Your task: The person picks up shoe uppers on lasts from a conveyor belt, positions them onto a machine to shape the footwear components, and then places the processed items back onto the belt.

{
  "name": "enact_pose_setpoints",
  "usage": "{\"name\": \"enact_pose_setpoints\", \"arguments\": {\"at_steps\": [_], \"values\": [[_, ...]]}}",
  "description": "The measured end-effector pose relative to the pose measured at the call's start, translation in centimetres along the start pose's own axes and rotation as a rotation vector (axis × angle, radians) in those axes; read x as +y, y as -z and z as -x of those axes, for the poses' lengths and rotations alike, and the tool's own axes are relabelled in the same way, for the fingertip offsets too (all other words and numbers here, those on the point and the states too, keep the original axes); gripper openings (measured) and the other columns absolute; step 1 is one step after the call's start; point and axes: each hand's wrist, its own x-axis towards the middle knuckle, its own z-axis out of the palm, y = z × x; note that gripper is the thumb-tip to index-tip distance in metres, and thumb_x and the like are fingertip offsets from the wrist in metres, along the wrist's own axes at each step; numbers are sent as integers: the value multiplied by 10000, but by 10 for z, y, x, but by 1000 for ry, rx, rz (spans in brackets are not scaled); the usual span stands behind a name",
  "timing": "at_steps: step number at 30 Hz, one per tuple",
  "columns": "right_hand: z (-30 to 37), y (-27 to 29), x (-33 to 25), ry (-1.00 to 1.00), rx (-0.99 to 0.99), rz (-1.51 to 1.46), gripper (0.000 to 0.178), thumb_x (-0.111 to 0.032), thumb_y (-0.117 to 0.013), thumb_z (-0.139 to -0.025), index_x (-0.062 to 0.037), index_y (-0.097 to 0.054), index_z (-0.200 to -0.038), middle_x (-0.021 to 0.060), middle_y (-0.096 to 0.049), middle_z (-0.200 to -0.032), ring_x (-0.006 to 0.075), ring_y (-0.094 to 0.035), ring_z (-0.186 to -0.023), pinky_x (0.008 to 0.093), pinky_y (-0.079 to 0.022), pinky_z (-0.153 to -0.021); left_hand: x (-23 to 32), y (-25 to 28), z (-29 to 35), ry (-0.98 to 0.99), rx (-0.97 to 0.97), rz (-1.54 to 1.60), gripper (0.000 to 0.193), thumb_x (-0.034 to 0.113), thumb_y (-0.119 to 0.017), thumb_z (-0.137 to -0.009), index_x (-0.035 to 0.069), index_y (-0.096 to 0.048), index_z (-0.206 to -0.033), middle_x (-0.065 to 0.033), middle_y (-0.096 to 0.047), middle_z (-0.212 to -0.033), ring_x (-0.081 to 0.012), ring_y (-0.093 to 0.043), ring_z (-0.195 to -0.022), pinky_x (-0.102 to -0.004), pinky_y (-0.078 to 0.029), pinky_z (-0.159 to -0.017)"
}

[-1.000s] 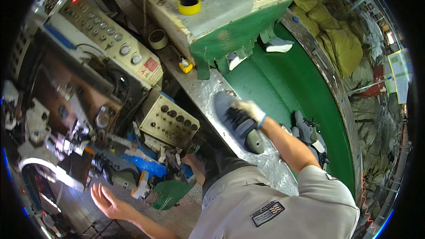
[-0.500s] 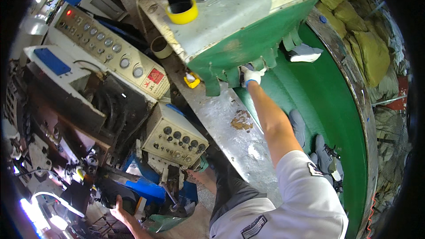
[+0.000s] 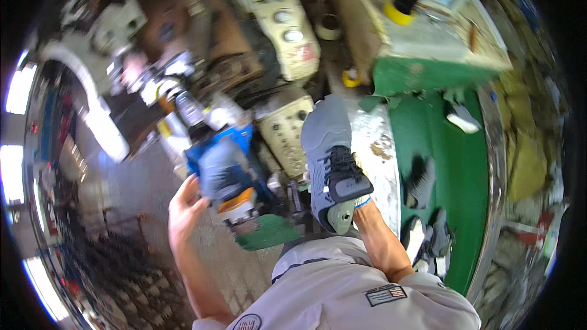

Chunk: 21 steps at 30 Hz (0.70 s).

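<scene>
A grey shoe upper [image 3: 327, 131] with black laces, its heel end showing a green last, is held up in front of my body. My right hand [image 3: 362, 200], in a white glove with a blue cuff edge, grips it from behind; the shoe hides most of those fingers. At the left, another grey shoe upper [image 3: 223, 168], smeared by motion, sits at the blue part of a machine. My bare left hand [image 3: 185, 208] is beside its heel end, fingers apart; whether the fingertips touch it I cannot tell.
Several grey shoes [image 3: 422, 183] lie in the green trough [image 3: 455, 177] at the right. Beyond my hands stand a knob box [image 3: 284, 134] and a long control panel [image 3: 275, 0]. A bench [image 3: 428, 43] holds a yellow tape roll [image 3: 398, 14]. A green flap [image 3: 266, 233] hangs below the machine.
My right hand has come back from under the green curtain and now holds a grey shoe upper before me. The view has swung left toward the machine. My left hand is still by the machine.
</scene>
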Motion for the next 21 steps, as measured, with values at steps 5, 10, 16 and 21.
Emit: {"name": "enact_pose_setpoints", "arguments": {"at_steps": [5,10,16,21], "values": [[-60,-8,61,-16,-237,391,407,-228,-454,-1050,55,-538,-1330,145,-645,-1228,239,-643,-1074,367,-513,-992,42,-59,-36,-47,-184,508,519,223,-685,-927,-29,-558,-1362,-139,-665,-1214,-168,-669,-996,-300,-551,-860],[-94,-100,111,101,-100,567,407,-146,-562,-1017,37,-530,-1379,56,-649,-1178,109,-628,-1008,253,-519,-892,6,-22,-66,-68,91,574,332,76,-764,-824,-20,-696,-1135,-80,-721,-1021,-131,-692,-827,-274,-583,-699],[-135,-155,143,47,-117,408,469,-187,-668,-968,-4,-542,-1381,32,-649,-1154,112,-615,-998,264,-507,-886,-2,1,-88,-146,366,750,440,-41,-707,-814,-49,-628,-1246,-124,-711,-1071,-159,-693,-867,-277,-582,-765],[-177,-151,159,114,-129,313,468,-185,-705,-943,5,-564,-1347,53,-659,-1129,137,-624,-960,278,-514,-855,-11,-3,-105,-188,379,894,455,-27,-696,-853,-99,-577,-1286,-143,-700,-1097,-171,-688,-915,-262,-552,-798]]}}
